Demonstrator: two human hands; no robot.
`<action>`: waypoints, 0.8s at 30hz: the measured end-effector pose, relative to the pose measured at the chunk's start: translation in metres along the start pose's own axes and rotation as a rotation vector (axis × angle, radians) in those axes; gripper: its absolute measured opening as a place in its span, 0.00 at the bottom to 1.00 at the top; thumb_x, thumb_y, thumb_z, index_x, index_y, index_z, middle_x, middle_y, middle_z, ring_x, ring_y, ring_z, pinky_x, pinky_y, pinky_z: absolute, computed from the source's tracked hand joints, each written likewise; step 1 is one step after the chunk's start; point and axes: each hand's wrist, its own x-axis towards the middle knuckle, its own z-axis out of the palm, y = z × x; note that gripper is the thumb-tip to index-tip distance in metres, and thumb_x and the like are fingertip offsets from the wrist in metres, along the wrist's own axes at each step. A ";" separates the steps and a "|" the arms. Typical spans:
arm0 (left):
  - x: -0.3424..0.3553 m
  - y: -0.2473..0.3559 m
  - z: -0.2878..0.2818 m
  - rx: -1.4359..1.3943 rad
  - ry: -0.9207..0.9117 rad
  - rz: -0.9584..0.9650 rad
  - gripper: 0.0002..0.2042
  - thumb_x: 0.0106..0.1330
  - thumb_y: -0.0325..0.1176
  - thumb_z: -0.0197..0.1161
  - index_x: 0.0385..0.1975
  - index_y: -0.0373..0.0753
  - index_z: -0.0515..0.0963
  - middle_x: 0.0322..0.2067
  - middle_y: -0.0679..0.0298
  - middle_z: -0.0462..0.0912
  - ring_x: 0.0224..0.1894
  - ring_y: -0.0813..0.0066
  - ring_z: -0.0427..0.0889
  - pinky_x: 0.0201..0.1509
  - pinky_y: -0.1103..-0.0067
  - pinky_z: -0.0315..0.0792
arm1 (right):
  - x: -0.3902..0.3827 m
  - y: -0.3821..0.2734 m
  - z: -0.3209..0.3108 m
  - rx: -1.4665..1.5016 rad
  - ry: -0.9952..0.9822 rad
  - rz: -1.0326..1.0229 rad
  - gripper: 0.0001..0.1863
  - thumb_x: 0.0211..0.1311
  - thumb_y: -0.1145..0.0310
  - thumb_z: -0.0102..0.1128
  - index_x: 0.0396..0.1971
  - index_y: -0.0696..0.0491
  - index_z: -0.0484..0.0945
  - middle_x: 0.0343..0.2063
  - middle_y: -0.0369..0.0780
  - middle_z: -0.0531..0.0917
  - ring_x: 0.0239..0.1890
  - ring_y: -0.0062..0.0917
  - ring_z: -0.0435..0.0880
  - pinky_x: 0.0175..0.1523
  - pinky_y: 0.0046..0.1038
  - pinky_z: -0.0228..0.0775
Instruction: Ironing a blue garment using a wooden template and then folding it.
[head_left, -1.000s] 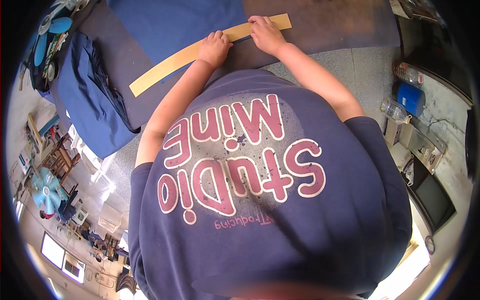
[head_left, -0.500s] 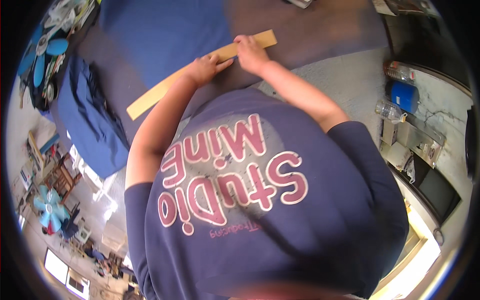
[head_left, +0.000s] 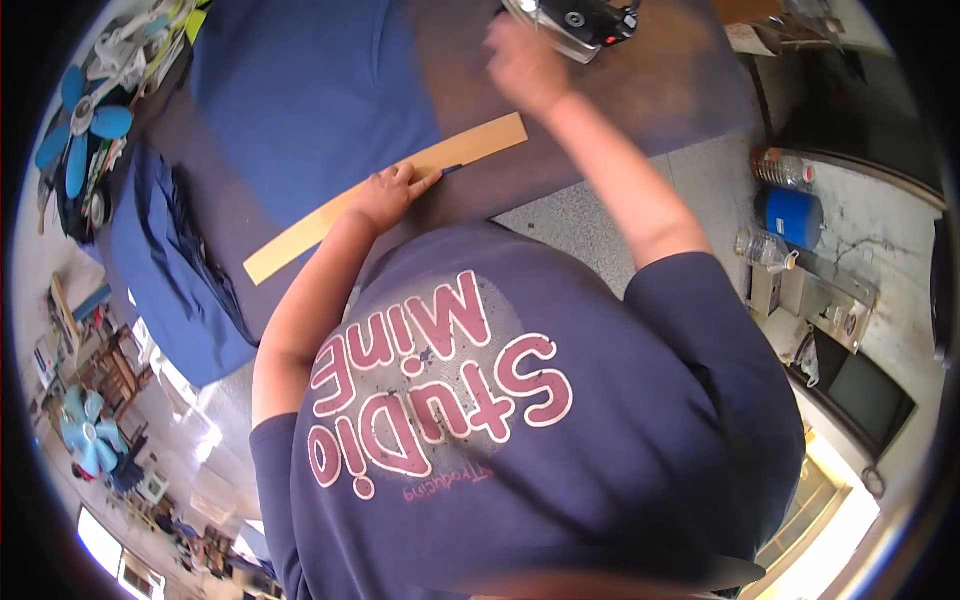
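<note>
A long tan strip (head_left: 310, 230), flat like a ruler or card template, lies slantwise along the near edge of a blue cloth (head_left: 310, 110). My left hand (head_left: 388, 196) rests on the strip's middle with fingers stretched out, pressing it down. By its fingertips, a narrow bit of blue cloth shows along the strip's near side. Farther off to the right, my right hand (head_left: 527, 65) is beside an iron (head_left: 590, 28) with a black body and a shiny metal base. Motion smears its fingers, so whether they touch the iron cannot be made out.
A dark brown cover (head_left: 640, 95) spreads over the table. More blue cloth (head_left: 180, 290) hangs over the left edge. A blue-bladed fan (head_left: 82, 118) stands at far left. Plastic bottles (head_left: 765, 248) and a blue container (head_left: 790, 217) are to the right.
My right hand has left the strip and moved up to the iron, which now shows more fully. My left hand stays on the strip. The view has shifted slightly.
</note>
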 end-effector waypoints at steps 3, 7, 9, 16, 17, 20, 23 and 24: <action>0.000 -0.006 0.001 -0.057 -0.013 0.000 0.34 0.62 0.24 0.47 0.68 0.65 0.56 0.47 0.60 0.70 0.51 0.61 0.75 0.48 0.70 0.74 | 0.041 0.067 -0.038 -0.310 -0.290 0.556 0.37 0.46 0.61 0.70 0.56 0.57 0.64 0.59 0.50 0.67 0.65 0.41 0.61 0.67 0.36 0.54; -0.002 -0.013 0.007 -0.070 -0.045 0.009 0.34 0.62 0.24 0.47 0.68 0.64 0.56 0.48 0.58 0.69 0.51 0.62 0.74 0.49 0.70 0.74 | 0.055 0.129 -0.029 -0.298 -0.587 0.534 0.19 0.48 0.65 0.63 0.40 0.57 0.76 0.32 0.52 0.82 0.39 0.43 0.83 0.45 0.40 0.74; -0.005 -0.014 0.011 -0.074 -0.033 -0.007 0.34 0.62 0.24 0.47 0.68 0.64 0.56 0.47 0.58 0.69 0.51 0.62 0.75 0.48 0.70 0.74 | 0.077 0.117 -0.040 0.034 -0.799 0.605 0.15 0.47 0.68 0.61 0.36 0.58 0.78 0.28 0.51 0.83 0.33 0.39 0.85 0.40 0.36 0.75; -0.010 -0.023 0.022 -0.033 0.025 0.020 0.34 0.62 0.25 0.48 0.68 0.63 0.55 0.47 0.58 0.70 0.48 0.61 0.76 0.46 0.71 0.75 | 0.039 0.014 -0.042 0.376 -0.956 0.282 0.16 0.45 0.69 0.60 0.37 0.56 0.77 0.29 0.47 0.83 0.35 0.41 0.82 0.41 0.35 0.74; -0.011 -0.023 0.024 -0.039 0.024 0.015 0.34 0.62 0.25 0.48 0.68 0.63 0.55 0.47 0.58 0.70 0.48 0.61 0.76 0.46 0.71 0.75 | 0.033 -0.010 -0.045 0.361 -1.004 0.192 0.15 0.45 0.70 0.60 0.37 0.55 0.77 0.27 0.47 0.82 0.33 0.42 0.82 0.40 0.36 0.74; -0.012 -0.022 0.021 -0.042 0.028 0.031 0.33 0.62 0.25 0.48 0.68 0.62 0.56 0.47 0.58 0.70 0.49 0.62 0.76 0.47 0.71 0.75 | 0.015 -0.069 -0.056 0.225 -1.157 0.070 0.11 0.47 0.71 0.59 0.33 0.53 0.77 0.27 0.48 0.82 0.34 0.42 0.82 0.41 0.39 0.74; -0.013 -0.023 0.024 -0.068 0.048 0.024 0.33 0.62 0.26 0.48 0.68 0.62 0.56 0.47 0.58 0.70 0.49 0.62 0.76 0.47 0.71 0.75 | -0.014 -0.097 -0.047 0.236 -1.204 0.002 0.09 0.48 0.72 0.59 0.32 0.54 0.76 0.26 0.46 0.82 0.34 0.42 0.82 0.40 0.41 0.73; -0.013 -0.022 0.025 -0.073 0.062 0.013 0.32 0.62 0.26 0.48 0.68 0.62 0.57 0.47 0.59 0.70 0.49 0.62 0.76 0.47 0.71 0.75 | -0.016 -0.104 -0.045 0.215 -1.226 0.002 0.09 0.48 0.72 0.58 0.32 0.54 0.76 0.27 0.45 0.82 0.34 0.42 0.82 0.40 0.41 0.74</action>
